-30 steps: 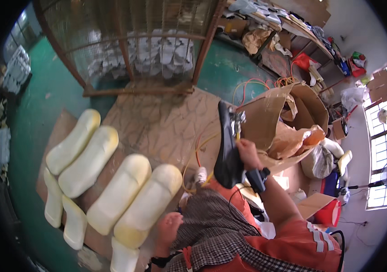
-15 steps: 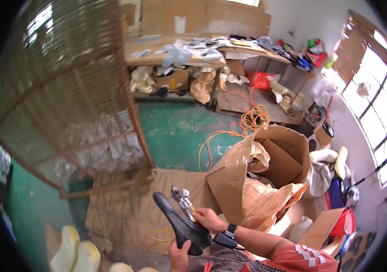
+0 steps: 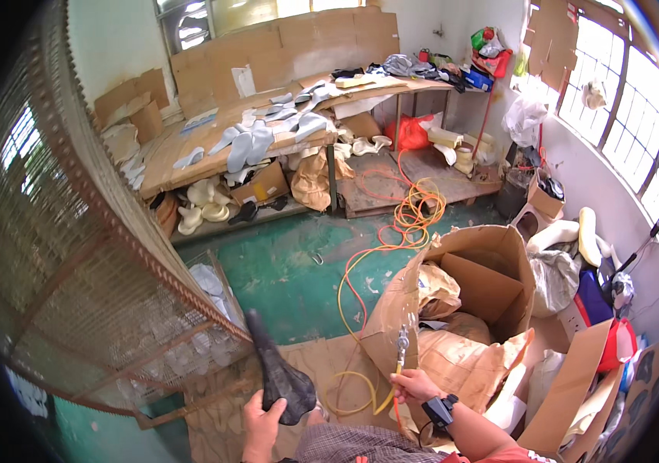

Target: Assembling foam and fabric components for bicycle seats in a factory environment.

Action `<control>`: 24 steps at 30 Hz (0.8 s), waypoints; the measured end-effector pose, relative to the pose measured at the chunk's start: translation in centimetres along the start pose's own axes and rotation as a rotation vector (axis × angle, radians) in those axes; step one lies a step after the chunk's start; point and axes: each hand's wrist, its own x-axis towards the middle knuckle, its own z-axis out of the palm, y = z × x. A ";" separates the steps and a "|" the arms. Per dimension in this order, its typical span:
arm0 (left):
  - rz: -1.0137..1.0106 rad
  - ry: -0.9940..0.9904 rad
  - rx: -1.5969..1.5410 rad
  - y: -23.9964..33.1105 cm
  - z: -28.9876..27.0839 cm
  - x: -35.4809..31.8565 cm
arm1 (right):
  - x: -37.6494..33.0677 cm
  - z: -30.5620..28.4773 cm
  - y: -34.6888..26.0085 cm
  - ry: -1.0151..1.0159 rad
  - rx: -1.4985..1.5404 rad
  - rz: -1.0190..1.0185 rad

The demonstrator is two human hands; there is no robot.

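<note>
A black bicycle saddle [image 3: 285,378], long nose pointing up and away, is in my left hand [image 3: 265,420], with my thumb over its wide rear end. My right hand [image 3: 416,384] is closed on a yellow air hose [image 3: 386,403] just below a small silver spray gun [image 3: 403,339]. The gun stands upright against the near wall of a large open cardboard box [image 3: 391,320]; whether it hangs on the box I cannot tell. Crumpled brown paper [image 3: 468,355] fills part of the box.
A tall rusty mesh rack [image 3: 113,255] stands at my left. Flattened cardboard [image 3: 322,355] covers the floor before me. Orange and yellow hoses [image 3: 414,220] lie coiled on the green floor [image 3: 283,262]. Grey cut pieces [image 3: 256,147] lie on the far workbench [image 3: 190,177].
My right hand has carried the spray gun rightward, away from the saddle to the box, and now grips its hose. My left hand and the saddle have shifted left; the view has turned.
</note>
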 end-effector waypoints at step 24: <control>-0.314 -0.207 -0.006 0.8 -7.5 30.1 | 21.9 14.6 -46.6 0.292 0.038 -0.904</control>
